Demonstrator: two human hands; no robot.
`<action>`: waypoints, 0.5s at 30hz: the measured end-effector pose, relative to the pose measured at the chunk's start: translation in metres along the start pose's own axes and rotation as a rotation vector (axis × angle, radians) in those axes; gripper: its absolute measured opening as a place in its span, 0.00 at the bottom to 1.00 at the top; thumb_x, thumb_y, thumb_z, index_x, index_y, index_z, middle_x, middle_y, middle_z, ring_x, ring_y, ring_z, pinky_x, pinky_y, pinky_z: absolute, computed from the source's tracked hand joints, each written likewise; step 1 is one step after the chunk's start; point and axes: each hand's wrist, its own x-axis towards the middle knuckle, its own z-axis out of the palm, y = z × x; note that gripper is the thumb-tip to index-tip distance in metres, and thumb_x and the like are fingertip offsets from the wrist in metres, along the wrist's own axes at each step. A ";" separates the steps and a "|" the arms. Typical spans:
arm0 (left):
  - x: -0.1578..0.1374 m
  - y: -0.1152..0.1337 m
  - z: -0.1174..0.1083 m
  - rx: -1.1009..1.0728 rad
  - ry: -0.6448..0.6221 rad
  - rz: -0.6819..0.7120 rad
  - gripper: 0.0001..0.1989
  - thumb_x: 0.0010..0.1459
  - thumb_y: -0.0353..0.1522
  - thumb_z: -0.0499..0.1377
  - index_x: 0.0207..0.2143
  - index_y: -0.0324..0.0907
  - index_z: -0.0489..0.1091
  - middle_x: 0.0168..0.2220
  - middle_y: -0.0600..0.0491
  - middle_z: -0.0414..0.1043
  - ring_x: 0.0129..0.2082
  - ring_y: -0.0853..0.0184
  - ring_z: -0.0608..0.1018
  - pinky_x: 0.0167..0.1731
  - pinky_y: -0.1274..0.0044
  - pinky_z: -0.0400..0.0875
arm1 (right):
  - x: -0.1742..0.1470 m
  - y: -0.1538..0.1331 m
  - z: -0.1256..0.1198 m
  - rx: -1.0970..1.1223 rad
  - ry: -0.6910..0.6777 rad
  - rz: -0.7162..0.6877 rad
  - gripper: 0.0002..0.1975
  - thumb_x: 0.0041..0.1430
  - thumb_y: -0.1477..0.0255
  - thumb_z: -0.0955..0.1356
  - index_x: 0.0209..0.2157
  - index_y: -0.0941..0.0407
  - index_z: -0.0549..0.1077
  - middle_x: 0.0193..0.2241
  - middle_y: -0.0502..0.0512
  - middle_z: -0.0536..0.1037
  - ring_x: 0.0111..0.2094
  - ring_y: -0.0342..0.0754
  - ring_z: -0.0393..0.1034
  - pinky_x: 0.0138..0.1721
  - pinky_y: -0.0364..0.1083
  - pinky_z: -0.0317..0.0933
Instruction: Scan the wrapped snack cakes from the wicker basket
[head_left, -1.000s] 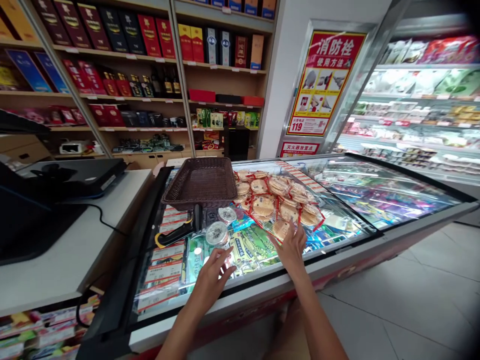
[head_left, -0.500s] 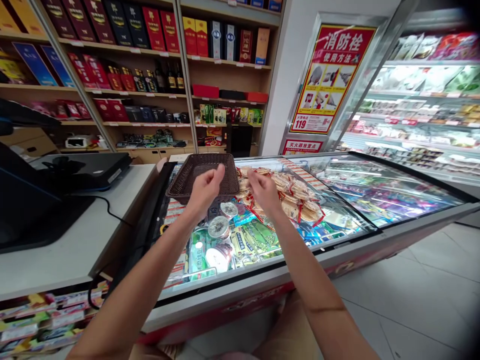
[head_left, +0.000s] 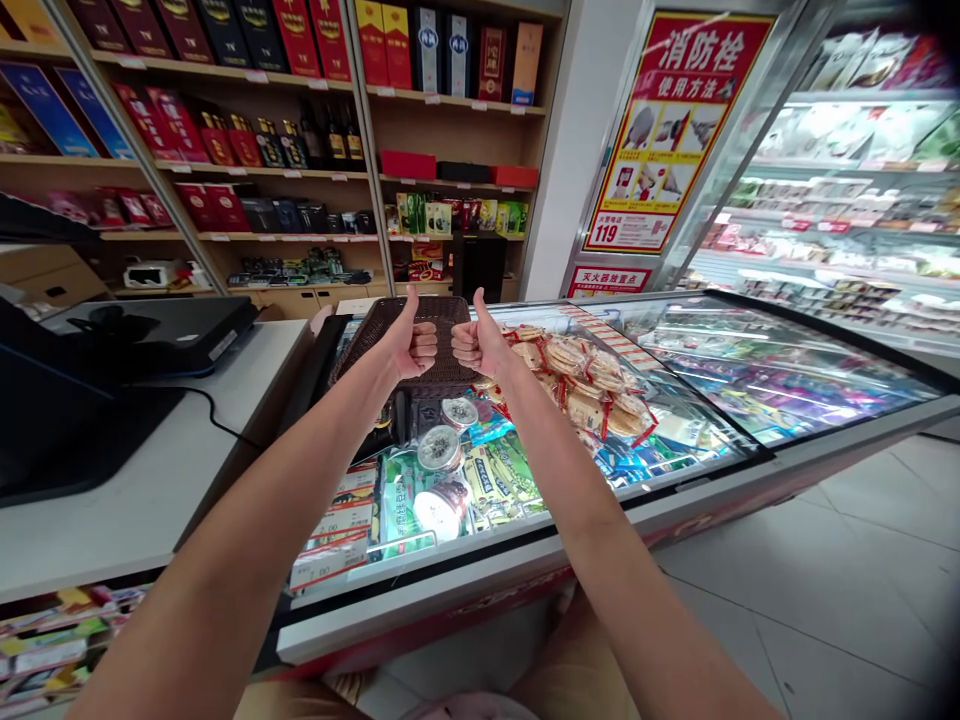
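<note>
My left hand [head_left: 410,345] is closed in a fist with its thumb pointing up, and nothing is in it. Facing it, a short gap away, my right hand [head_left: 480,345] makes the same thumb-up fist, also holding nothing. Behind both hands a dark brown woven basket [head_left: 442,312] rests on the glass top of the freezer. Just right of my right hand lies a pile of round flat breads [head_left: 589,370] in clear, red-edged packets. Under the glass, below my hands, are round tubs [head_left: 439,447] and green packets [head_left: 491,475].
The chest freezer [head_left: 465,572] runs to the right, with a metal-edged rim. At left stands a counter [head_left: 97,480] with a flat black device [head_left: 180,330] and a cable. Shelves of boxes and bottles line the back. A red poster [head_left: 652,130] and a lit chiller are at right.
Both hands have turned and come up slightly, the thumbs now pointing straight up with the curled fingers showing. The view has shifted a little; the basket and breads have stayed put.
</note>
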 end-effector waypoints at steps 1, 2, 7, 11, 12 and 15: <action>0.000 -0.001 -0.001 -0.019 0.008 -0.010 0.36 0.49 0.64 0.54 0.16 0.46 0.42 0.09 0.64 0.42 0.07 0.78 0.48 0.07 0.80 0.40 | 0.002 0.003 -0.001 0.017 -0.015 0.007 0.36 0.55 0.34 0.44 0.18 0.51 0.47 0.11 0.42 0.46 0.15 0.39 0.37 0.17 0.41 0.34; 0.000 -0.002 -0.002 -0.034 0.016 -0.019 0.36 0.49 0.64 0.53 0.16 0.46 0.42 0.09 0.64 0.42 0.07 0.78 0.47 0.07 0.80 0.40 | 0.005 0.005 -0.001 0.033 -0.031 0.012 0.36 0.55 0.34 0.45 0.18 0.51 0.47 0.11 0.42 0.46 0.15 0.39 0.37 0.16 0.41 0.34; 0.006 -0.003 -0.010 -0.054 -0.006 -0.058 0.35 0.50 0.65 0.49 0.16 0.46 0.43 0.09 0.64 0.42 0.07 0.78 0.47 0.07 0.81 0.41 | 0.024 0.013 0.000 0.079 -0.079 0.053 0.36 0.57 0.35 0.46 0.17 0.52 0.47 0.11 0.42 0.45 0.13 0.38 0.35 0.15 0.41 0.31; 0.013 -0.003 -0.019 -0.025 -0.034 -0.029 0.36 0.47 0.66 0.52 0.16 0.46 0.44 0.10 0.64 0.42 0.08 0.78 0.48 0.08 0.81 0.43 | 0.036 0.019 0.004 0.084 -0.076 0.045 0.37 0.56 0.34 0.46 0.16 0.52 0.48 0.10 0.42 0.45 0.13 0.37 0.35 0.15 0.40 0.30; 0.015 -0.003 -0.021 -0.008 -0.038 -0.007 0.36 0.46 0.66 0.53 0.16 0.46 0.44 0.10 0.64 0.42 0.08 0.78 0.48 0.08 0.81 0.43 | 0.038 0.020 0.005 0.076 -0.067 0.039 0.37 0.56 0.34 0.46 0.16 0.52 0.48 0.10 0.42 0.45 0.13 0.37 0.35 0.15 0.40 0.30; 0.012 -0.001 -0.026 0.097 -0.038 0.066 0.36 0.45 0.66 0.54 0.15 0.47 0.44 0.11 0.64 0.41 0.10 0.78 0.45 0.10 0.80 0.41 | 0.043 0.022 0.006 0.014 -0.007 0.024 0.37 0.54 0.33 0.46 0.16 0.53 0.49 0.10 0.42 0.45 0.13 0.37 0.35 0.15 0.40 0.31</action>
